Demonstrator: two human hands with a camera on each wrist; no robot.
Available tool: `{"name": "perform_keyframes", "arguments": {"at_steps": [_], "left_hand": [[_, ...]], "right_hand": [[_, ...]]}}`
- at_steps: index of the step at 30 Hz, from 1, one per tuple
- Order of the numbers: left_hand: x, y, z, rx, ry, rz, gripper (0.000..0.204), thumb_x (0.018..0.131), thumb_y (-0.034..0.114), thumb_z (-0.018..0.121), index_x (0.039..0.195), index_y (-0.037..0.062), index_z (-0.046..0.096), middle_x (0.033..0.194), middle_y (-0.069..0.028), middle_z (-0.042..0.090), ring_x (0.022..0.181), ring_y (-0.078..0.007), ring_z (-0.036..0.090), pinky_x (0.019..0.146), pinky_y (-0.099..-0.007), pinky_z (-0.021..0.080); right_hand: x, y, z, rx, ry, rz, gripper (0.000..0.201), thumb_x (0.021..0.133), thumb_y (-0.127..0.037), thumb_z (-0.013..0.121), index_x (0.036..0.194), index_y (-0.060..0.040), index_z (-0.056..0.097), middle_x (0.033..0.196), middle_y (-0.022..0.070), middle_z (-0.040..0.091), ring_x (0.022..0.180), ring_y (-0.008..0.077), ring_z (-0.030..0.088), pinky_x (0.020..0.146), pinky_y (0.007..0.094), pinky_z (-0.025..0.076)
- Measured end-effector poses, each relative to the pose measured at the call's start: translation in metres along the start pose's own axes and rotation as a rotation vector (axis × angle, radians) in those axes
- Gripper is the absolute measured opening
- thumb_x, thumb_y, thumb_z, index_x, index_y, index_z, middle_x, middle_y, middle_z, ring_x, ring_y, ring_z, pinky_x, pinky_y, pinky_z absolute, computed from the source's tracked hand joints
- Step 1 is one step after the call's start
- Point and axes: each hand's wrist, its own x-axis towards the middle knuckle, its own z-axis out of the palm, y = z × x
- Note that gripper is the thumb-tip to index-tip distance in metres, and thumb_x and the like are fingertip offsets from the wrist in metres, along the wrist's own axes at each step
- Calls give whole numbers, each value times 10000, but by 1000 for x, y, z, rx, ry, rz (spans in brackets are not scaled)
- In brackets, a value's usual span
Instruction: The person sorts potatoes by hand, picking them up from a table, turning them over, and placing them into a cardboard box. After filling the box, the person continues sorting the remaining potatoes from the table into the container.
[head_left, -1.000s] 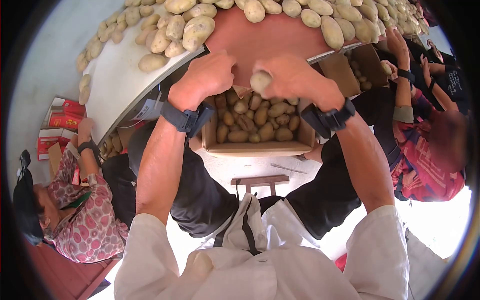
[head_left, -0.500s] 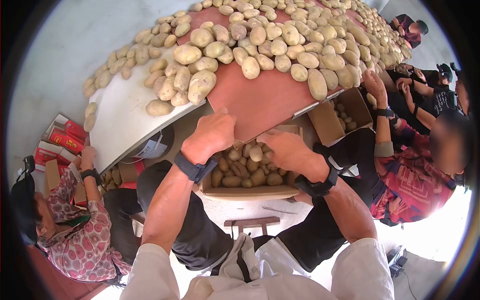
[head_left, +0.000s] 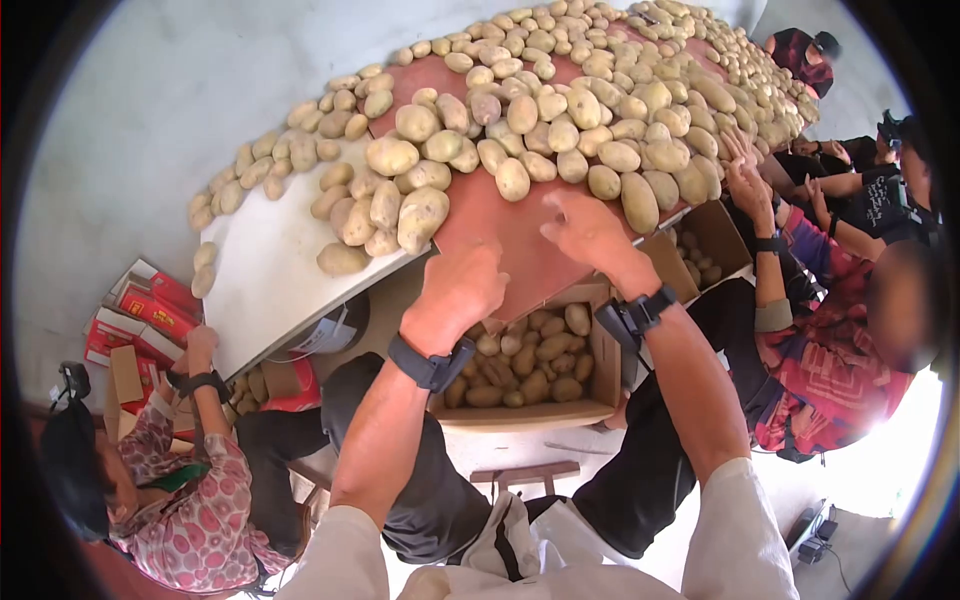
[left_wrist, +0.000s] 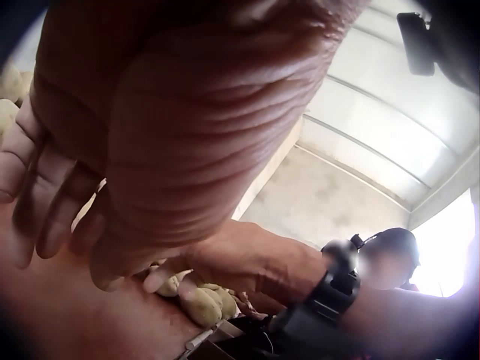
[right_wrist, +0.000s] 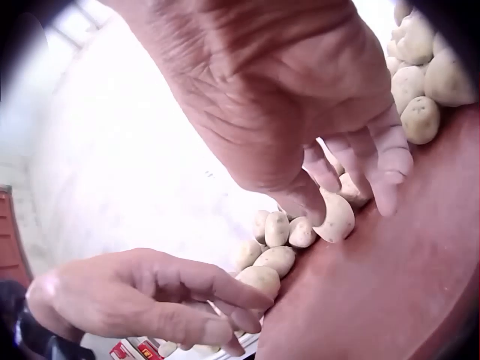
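Over the red tabletop [head_left: 490,225], my right hand [head_left: 590,238] reaches toward the potato pile [head_left: 610,120], holding nothing. Its fingers are loosely bent in the right wrist view, where a potato [right_wrist: 335,218] shows just beyond the thumb. My left hand [head_left: 458,292] hovers at the tabletop's near edge, also holding nothing, its fingers [left_wrist: 49,184] loosely bent in the left wrist view. Below both hands, between the knees, a cardboard box [head_left: 535,413] holds many potatoes [head_left: 535,385]. Larger potatoes [head_left: 423,218] lie just beyond my left hand.
A white tabletop [head_left: 265,245] adjoins the red one on the left, with potatoes along it. People sit on both sides; a nearby hand [head_left: 748,185] reaches into the pile at right. Another box [head_left: 722,235] stands at right, red-and-white cartons [head_left: 150,310] at left.
One second ago the right hand held a potato over the box; it has let go and moved up over the red tabletop. The left hand stays near the edge. The head view has tilted up.
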Motion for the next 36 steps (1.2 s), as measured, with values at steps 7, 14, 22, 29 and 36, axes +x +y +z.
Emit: {"name": "perform_keyframes", "arguments": {"at_steps": [7, 14, 22, 29, 36], "left_hand": [[1, -4, -1, -34, -11, 20, 249, 897, 231, 682, 1013, 11, 671, 976, -214, 709, 964, -416, 676, 816, -521, 532], [0, -14, -7, -36, 10, 2, 243, 892, 229, 691, 1011, 17, 675, 985, -207, 712, 975, -408, 678, 816, -519, 532], [0, -14, -10, -21, -13, -23, 267, 902, 209, 663, 1119, 57, 699, 1113, -192, 710, 1055, -419, 660, 883, -528, 528], [13, -10, -6, -5, 7, -86, 448, 934, 192, 650, 1340, 15, 583, 1283, -242, 642, 1221, -436, 592, 1011, -500, 492], [47, -22, 32, -94, 173, 241, 561, 916, 289, 715, 1411, 83, 549, 1311, -170, 574, 1166, -398, 612, 958, -502, 509]], "right_hand": [[87, -29, 9, -124, 46, 182, 687, 885, -461, 718, 1441, -116, 511, 1398, 271, 536, 1226, 423, 602, 975, 508, 536], [96, -42, 28, -106, -7, 290, 701, 827, -499, 747, 1392, -142, 536, 1433, 260, 492, 1218, 418, 610, 987, 492, 530], [28, -17, 42, 136, 61, -237, 523, 735, -333, 806, 1154, -79, 623, 1129, 228, 614, 1068, 420, 564, 911, 499, 487], [3, -21, 8, 972, -202, 155, 351, 871, -244, 770, 1073, -48, 560, 961, 44, 613, 796, 128, 604, 624, 278, 487], [-22, 9, -23, 975, -146, 251, 366, 911, -265, 741, 1207, -99, 602, 965, -3, 676, 814, 85, 621, 566, 239, 454]]}}
